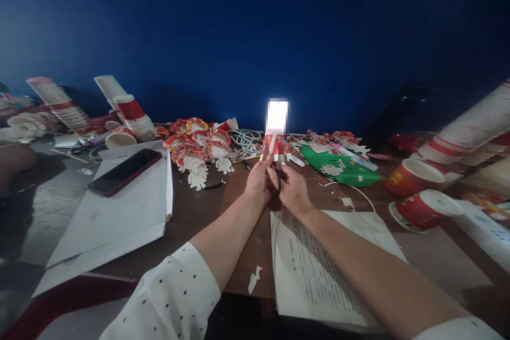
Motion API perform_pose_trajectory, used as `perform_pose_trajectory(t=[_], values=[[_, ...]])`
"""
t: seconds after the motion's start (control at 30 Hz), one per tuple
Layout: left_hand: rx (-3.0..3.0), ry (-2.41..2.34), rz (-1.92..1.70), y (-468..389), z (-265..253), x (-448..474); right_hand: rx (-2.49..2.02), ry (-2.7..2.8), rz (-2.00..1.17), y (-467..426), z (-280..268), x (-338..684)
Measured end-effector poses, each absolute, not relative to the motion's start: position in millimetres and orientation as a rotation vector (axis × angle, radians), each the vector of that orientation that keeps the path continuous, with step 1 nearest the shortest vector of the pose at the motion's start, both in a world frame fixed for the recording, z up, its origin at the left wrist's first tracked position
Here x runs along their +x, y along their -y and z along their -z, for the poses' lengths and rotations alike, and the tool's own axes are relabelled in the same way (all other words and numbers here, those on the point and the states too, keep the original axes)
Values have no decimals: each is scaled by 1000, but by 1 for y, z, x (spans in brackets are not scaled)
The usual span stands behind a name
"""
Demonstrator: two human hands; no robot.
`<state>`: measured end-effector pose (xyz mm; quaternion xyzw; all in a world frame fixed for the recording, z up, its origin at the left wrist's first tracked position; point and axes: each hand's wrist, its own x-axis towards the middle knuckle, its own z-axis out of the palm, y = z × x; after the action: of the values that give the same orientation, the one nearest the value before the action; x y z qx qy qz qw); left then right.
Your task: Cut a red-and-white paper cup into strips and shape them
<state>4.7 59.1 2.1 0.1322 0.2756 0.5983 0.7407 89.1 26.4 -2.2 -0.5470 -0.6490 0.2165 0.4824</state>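
Observation:
Both of my hands meet over the middle of the brown table. My left hand (258, 185) is closed on the lower edge of a red and white paper cup (274, 144), whose upper part is lost behind a bright pixelated patch. Close beside it, my right hand (294, 187) wraps round the dark handle of a pair of scissors (279, 178). The blades point away from me towards the cup and are mostly hidden, so their contact with it cannot be made out.
Left lie a phone (125, 171) on a white sheet (107, 223) and piled red-and-white paper cutouts (197, 146). A green piece (338, 164) with scraps lies at right. Printed paper (319, 271) is in front. Red cups (424, 207) and stacked cups (466, 135) stand far right.

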Motion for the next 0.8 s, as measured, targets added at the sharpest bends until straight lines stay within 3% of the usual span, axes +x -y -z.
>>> perform_pose_trajectory(t=[0.8], values=[[400, -700, -1283, -58, 0, 5, -1304, 1375, -705, -29, -11, 89]])
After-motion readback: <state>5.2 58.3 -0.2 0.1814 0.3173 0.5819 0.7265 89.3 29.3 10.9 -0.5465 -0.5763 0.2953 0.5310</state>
